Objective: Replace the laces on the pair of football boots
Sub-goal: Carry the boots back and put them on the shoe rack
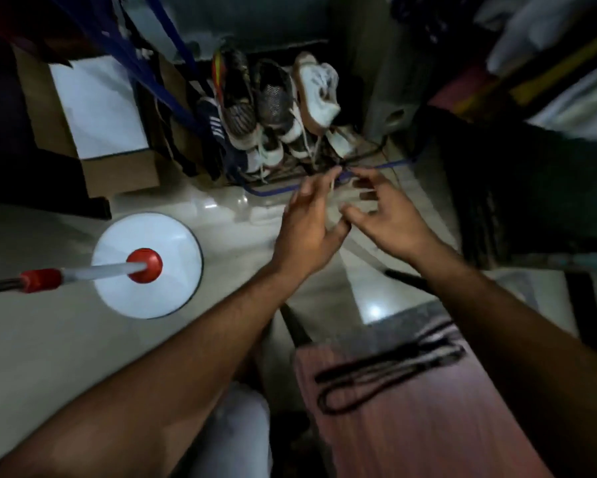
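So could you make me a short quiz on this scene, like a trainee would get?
1. True or false: the black laces lie on the reddish wooden surface.
2. Which hand is nearer the white round base: A left hand, B right hand?
3. Fill in: the shoes are stacked against the far ____.

Key: 1 true; 2 A; 3 wall.

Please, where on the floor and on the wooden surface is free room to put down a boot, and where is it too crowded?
Bare floor lies in front of the white round base, toward the left arm. The wooden surface is bare on the near side of the black laces. It is crowded at the shoes, beyond the left hand and right hand.
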The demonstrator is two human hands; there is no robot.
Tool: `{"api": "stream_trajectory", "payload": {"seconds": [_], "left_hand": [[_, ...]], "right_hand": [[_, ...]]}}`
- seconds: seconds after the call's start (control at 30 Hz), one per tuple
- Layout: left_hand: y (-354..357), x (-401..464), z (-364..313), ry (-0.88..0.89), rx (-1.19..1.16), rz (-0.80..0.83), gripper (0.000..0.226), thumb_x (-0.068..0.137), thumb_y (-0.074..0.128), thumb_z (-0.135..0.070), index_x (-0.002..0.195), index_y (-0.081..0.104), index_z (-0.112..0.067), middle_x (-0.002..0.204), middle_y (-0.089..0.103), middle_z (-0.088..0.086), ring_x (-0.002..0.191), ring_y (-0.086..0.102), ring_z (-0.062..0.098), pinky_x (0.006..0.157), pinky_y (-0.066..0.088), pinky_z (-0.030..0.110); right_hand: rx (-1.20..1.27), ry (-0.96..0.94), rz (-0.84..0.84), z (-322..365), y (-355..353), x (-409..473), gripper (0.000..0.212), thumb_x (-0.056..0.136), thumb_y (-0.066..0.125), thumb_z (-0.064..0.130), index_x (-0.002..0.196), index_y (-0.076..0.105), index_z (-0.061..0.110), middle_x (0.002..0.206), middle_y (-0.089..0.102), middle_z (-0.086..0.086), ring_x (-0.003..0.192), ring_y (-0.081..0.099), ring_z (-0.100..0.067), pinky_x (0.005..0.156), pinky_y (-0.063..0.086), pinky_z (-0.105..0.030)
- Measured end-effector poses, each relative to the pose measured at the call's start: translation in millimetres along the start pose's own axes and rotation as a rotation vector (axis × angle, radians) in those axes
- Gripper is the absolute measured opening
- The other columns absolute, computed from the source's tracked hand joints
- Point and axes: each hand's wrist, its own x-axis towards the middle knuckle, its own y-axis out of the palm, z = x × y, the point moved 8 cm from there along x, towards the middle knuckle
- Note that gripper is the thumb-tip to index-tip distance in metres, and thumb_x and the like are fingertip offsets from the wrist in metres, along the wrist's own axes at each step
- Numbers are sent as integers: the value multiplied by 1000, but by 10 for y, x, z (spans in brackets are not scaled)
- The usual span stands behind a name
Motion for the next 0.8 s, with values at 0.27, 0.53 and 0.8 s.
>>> {"api": "stream_trajectory", "payload": {"seconds": [0.27,0.53,0.8], "left_hand": [[845,-1591,-790,239,385,343,56,95,64,-51,144,51,-28,138,52,-4,123,50,17,87,38,29],[1470,-2200,-285,186,854,705,103,90,60,-68,164,5,-22,163,28,8,143,37,30,111,42,44],[1479,-2160,-109,281,833,739,80,98,66,-35,162,22,-18,150,41,7,131,48,28,106,47,45]], "right_hand": [[-75,162,-121,-1118,-522,-2268,58,87,68,39,141,53,25,128,61,7,112,61,-11,101,52,-38],[-580,227,18,-1919,101,-2961,87,90,63,24,163,15,17,169,18,-5,154,22,-29,121,29,-46],[-875,43,-26,-1878,605,-2477,80,91,56,12,162,19,13,168,20,-14,156,14,-35,125,16,-56]]}}
